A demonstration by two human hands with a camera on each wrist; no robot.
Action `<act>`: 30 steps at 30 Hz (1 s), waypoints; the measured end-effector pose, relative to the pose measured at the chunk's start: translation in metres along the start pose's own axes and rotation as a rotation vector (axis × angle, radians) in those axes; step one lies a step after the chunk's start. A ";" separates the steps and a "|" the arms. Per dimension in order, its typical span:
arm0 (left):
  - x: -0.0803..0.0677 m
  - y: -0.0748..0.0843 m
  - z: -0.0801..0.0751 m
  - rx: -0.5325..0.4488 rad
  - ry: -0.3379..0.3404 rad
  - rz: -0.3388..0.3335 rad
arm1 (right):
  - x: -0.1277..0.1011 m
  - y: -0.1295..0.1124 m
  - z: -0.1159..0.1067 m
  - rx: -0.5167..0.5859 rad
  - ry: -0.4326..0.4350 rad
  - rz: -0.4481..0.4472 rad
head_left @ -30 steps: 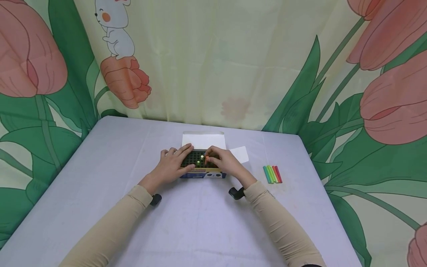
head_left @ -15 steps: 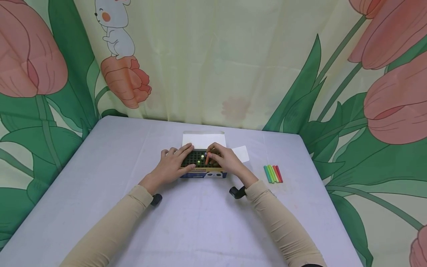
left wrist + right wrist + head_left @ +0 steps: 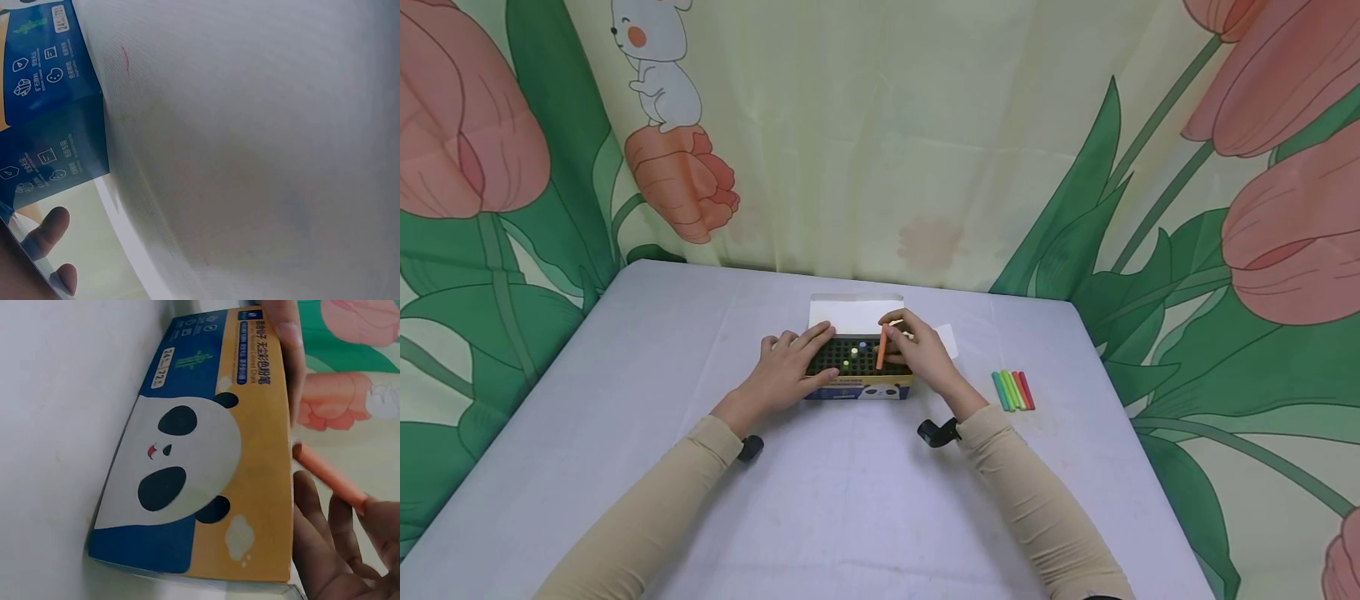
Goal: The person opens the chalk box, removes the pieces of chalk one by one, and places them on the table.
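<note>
My left hand (image 3: 784, 367) rests across the left end of a blue and yellow chalk box (image 3: 259, 456), fingers stretched to its back edge and thumb along the front rim. Between thumb and fingertips my right hand (image 3: 922, 357) pinches an orange chalk stick (image 3: 882, 348), nearly upright over the right part of the box. In the right wrist view the stick's lower end is just beyond the box's top edge. Inside, a dark holder full of holes (image 3: 829, 357) has a few chalks standing in it: green (image 3: 846, 366), pale (image 3: 853, 353) and blue (image 3: 862, 346).
Several chalk sticks (image 3: 1013, 391), green to red, lie side by side on the white tablecloth (image 3: 850, 500) right of the box. The box's white lid flap (image 3: 856, 313) is folded back, and a side flap sticks out right. A flower-printed curtain (image 3: 865, 150) hangs behind.
My right hand has lifted the orange chalk up from the holder and moved it right, uncovering the blue chalk. My left hand has stayed in place on the box.
</note>
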State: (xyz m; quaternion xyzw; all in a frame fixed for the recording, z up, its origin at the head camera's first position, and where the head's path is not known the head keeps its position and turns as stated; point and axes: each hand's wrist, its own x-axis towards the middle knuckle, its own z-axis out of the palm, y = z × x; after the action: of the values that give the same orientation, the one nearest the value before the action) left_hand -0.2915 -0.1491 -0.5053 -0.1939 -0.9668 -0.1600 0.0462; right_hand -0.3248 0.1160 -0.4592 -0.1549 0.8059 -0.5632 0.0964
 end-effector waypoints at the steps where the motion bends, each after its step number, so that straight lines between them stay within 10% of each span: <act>1: 0.000 0.000 0.000 0.000 0.000 0.000 | 0.000 0.000 -0.002 0.010 0.020 -0.001; 10: 0.000 -0.002 0.000 0.007 -0.015 -0.005 | -0.005 -0.002 -0.020 0.158 0.107 0.032; 30: 0.000 0.000 -0.001 0.016 -0.029 -0.009 | -0.028 0.014 -0.068 0.090 0.211 0.112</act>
State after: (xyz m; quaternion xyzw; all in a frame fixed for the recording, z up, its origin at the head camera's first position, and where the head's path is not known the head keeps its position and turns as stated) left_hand -0.2913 -0.1496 -0.5039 -0.1916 -0.9695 -0.1494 0.0329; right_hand -0.3231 0.1903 -0.4497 -0.0448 0.7928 -0.6058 0.0491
